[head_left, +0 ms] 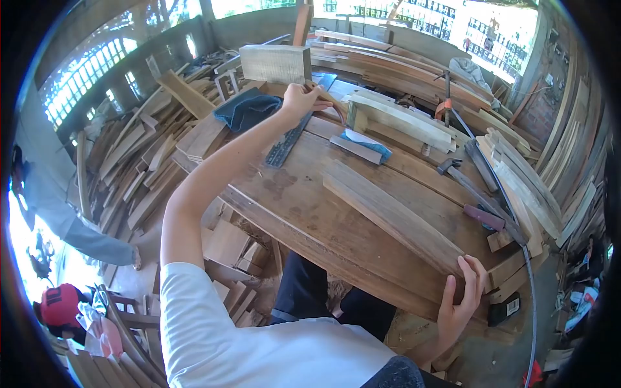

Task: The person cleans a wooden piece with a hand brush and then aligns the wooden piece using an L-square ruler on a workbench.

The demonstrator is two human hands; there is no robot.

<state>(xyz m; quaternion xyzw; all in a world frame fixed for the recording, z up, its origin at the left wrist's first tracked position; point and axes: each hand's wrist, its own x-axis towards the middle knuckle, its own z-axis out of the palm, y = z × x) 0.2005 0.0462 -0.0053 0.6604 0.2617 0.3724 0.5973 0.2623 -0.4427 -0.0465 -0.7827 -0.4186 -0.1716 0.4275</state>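
Person's trouser leg, grey-blue, stands at the far left, well apart from the fingers of either hand. Scrap wood pile lies between that leg and the workbench, left of the left fingers. Dark blue cloth rests on the bench side just left of the left fingers. Thick wood block stands behind them, its broad face toward the camera. Dark flat strip lies on the bench, nearer the wearer than the left fingers.

Left hand is stretched to the far part of the bench, fingers bent and closed around the end of a curved brown piece; the exact grip is too small to tell. Blue-backed folded sheet lies to the right of and below these fingers. Open wooden box form lies farther right.

Plank lies flat and slanting across the bench between the two hands, its near end at the right fingertips. Right hand has its fingers spread and slightly curled, touching that end. Hammer and maroon block lie beyond the right fingers. Black box sits just right of the right hand, and stacked boards lie farther right.
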